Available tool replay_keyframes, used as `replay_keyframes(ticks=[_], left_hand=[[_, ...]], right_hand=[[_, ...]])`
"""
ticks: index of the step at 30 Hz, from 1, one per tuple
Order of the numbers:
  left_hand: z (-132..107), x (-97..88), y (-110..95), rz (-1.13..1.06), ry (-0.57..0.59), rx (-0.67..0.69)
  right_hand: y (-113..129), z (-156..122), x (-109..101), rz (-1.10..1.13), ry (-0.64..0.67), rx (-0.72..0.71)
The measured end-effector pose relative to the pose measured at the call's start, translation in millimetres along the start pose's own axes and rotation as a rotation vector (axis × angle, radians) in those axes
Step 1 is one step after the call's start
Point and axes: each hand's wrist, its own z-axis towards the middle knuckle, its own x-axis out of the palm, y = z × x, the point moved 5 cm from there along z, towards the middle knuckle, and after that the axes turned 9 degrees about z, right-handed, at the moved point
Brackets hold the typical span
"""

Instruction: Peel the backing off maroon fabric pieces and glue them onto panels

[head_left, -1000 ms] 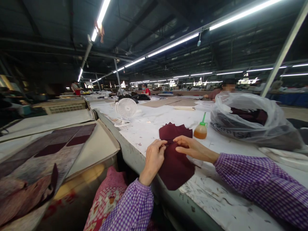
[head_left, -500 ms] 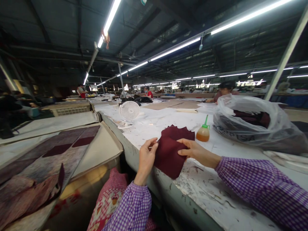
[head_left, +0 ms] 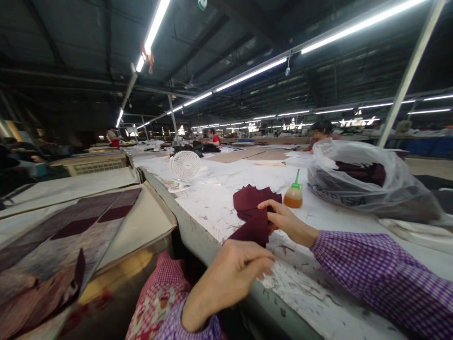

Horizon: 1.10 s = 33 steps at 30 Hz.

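My right hand (head_left: pixel 285 222) grips a maroon fabric piece (head_left: pixel 252 228) between thumb and fingers, above the front edge of the white-topped table. In front of the piece is my left hand (head_left: pixel 231 267), its fingers pressed together near the lower edge of the cloth. What those fingers hold, if anything, is hidden. A fanned stack of maroon fabric pieces (head_left: pixel 247 197) with pointed corners lies on the table just beyond both hands. To the right of the stack stands a squat oil bottle (head_left: pixel 293 196) with a green spout and amber liquid.
A clear plastic bag (head_left: pixel 371 198) with dark cloth inside sits at the right. A small white fan (head_left: pixel 185 165) stands farther back at left. Left of the gap, mottled and maroon cloth (head_left: pixel 102 236) lies on a cream surface (head_left: pixel 155 212). Other people are in the background.
My left hand has moved right and down, across the front of the held piece. The piece has tilted or folded, showing more of the stack behind. The view has shifted slightly.
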Motion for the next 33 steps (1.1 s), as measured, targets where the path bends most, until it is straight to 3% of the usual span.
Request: replay_keyframes(ticks=[1,3,6,8,11,16,19,23,27,33], left_hand=[[-2.9,9.0,-10.7,0.089,0.101,0.083],[-4.0,16.2,-16.6,0.237,0.105,0.157],[3.2,5.5,3.0,0.333,-0.209,0.035],[7.3,-0.8,20.3,0.282,-0.361,-0.065],[11.5,0.2,37.5,0.126,-0.408,-0.172],[9.5,1.3,40.5,-0.160,-0.529,-0.199],[9.0,1.3,39.3,-0.357,-0.546,-0.180],[9.5,3.5,35.1,-0.433,-0.534,-0.168],[8.9,5.9,29.2,-0.382,-0.535,-0.162],[3.2,1.4,30.5,-0.158,-0.578,-0.189]], right_hand=[[0.4,-0.7,0.6,0.004,0.005,0.010],[2.0,-1.2,1.3,0.028,0.012,0.005],[4.2,-1.6,3.5,0.079,0.051,-0.029],[5.1,-3.4,7.0,0.111,0.099,-0.038],[9.3,-9.9,14.6,0.129,0.173,-0.077],[21.2,-22.4,26.1,0.089,0.228,-0.195],[25.4,-23.5,27.0,0.083,0.207,-0.261],[26.8,-22.3,25.6,0.065,0.195,-0.323],[29.9,-25.9,26.1,0.050,0.185,-0.353],[32.7,-30.9,35.2,0.088,0.276,-0.354]])
